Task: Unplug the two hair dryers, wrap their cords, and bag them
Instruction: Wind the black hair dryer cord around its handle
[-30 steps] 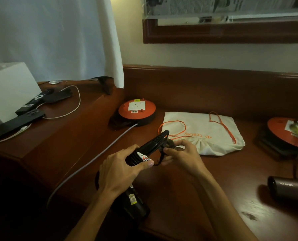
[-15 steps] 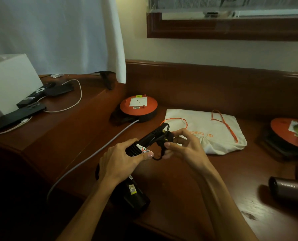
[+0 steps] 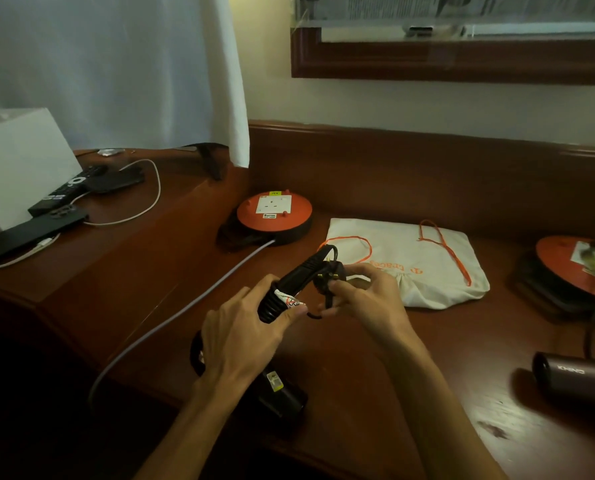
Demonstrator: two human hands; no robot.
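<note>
My left hand point(image 3: 244, 336) grips the handle of a black hair dryer point(image 3: 282, 393), whose cord is wound round that handle. My right hand point(image 3: 369, 296) pinches the black plug point(image 3: 329, 275) at the handle's far end. A cream drawstring bag point(image 3: 427, 268) with orange cords lies flat just behind my hands. A second, dark brown hair dryer point(image 3: 573, 377) lies at the right. Its cord runs up to an orange extension reel point(image 3: 573, 261), where it is plugged in.
Another orange extension reel point(image 3: 275, 216) with an empty socket sits behind my left hand, its grey cable point(image 3: 185, 310) trailing off the desk's front edge. On the raised left shelf lie a white box point(image 3: 19, 168), remotes point(image 3: 71, 188) and a phone point(image 3: 32, 233).
My right hand has brought the plug up against the wound handle and turned it slightly. The view has shifted down a little.
</note>
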